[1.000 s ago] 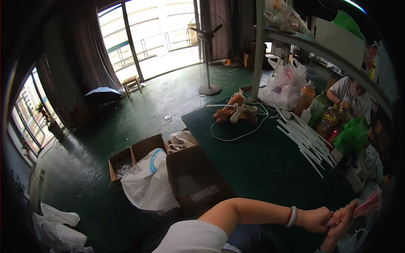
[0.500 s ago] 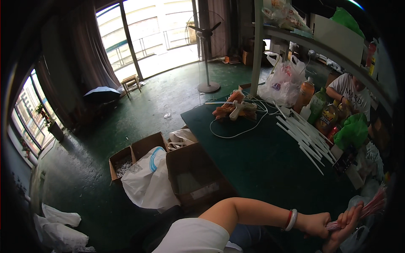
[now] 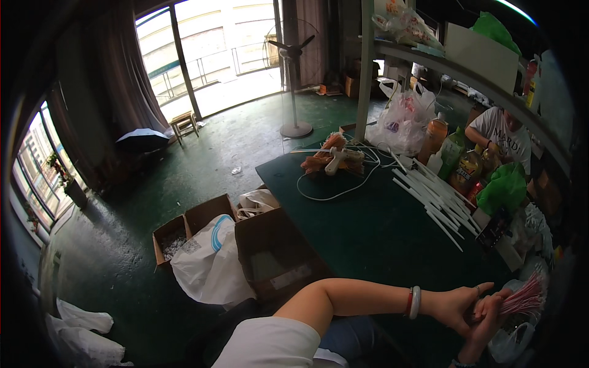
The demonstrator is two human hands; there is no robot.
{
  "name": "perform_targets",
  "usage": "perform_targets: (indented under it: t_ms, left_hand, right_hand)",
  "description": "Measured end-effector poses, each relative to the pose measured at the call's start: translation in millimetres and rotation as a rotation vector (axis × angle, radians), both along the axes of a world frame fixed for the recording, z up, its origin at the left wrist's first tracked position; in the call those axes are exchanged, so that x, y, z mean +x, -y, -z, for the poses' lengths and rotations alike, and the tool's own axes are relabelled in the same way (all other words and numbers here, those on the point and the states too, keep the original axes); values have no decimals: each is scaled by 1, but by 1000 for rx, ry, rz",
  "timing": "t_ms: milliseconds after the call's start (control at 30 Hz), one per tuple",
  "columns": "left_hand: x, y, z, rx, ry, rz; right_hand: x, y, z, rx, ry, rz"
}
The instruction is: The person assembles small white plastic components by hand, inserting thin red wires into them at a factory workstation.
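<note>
A bundle of thin pink and red strands, perhaps wires, fans out at the right end of the dark green table. My right hand is closed around it, fingers wrapped over its narrow end. My left hand, below a pale bangle and a red band on the wrist, rests against that end and against my right hand. One of its fingers stretches out above the bundle; the others are partly hidden. A clear plastic bag lies under and behind the strands.
On the table lie white sticks, an orange-brown bundle and a white cable. Bottles and a plastic bag stand under a shelf; a person sits beyond. Cardboard boxes adjoin the table's left edge.
My left hand has loosened from its closed grip, with a finger now stretched out. Both hands and the bundle sit slightly further left in view; the whole scene has shifted slightly left too.
</note>
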State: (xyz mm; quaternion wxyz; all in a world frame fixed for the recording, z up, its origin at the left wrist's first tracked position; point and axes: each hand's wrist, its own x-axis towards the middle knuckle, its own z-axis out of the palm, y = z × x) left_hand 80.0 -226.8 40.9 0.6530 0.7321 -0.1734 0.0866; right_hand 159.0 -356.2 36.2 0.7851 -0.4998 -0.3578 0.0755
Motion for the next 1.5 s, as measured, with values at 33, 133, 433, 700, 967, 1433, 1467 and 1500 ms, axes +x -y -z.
perform_targets:
  t_ms: [33,133,433,700,967,1433,1467,1500]
  left_hand:
    - [-1,9,-3,-11,119,-43]
    - [19,19,25,-81,439,-113]
    - [-12,42,21,-299,-357,235]
    - [-33,1,0,-305,-426,-3]
    - [-20,18,2,-472,-525,84]
    - [-15,-15,11,11,-29,-65]
    - [-12,-21,6,-12,-56,-92]
    - [-8,-25,1,-34,-82,-119]
  right_hand:
    - [-3,2,-1,-78,69,-22]
    - [-5,1,2,0,-10,-71]
    - [22,35,5,334,-556,-144]
    - [6,-13,-4,-91,-214,-500]
    - [-4,-1,11,-258,-248,-533]
    - [4,6,-16,119,-578,-398]
    - [5,8,-19,138,-606,-346]
    - [6,8,-18,138,-609,-345]
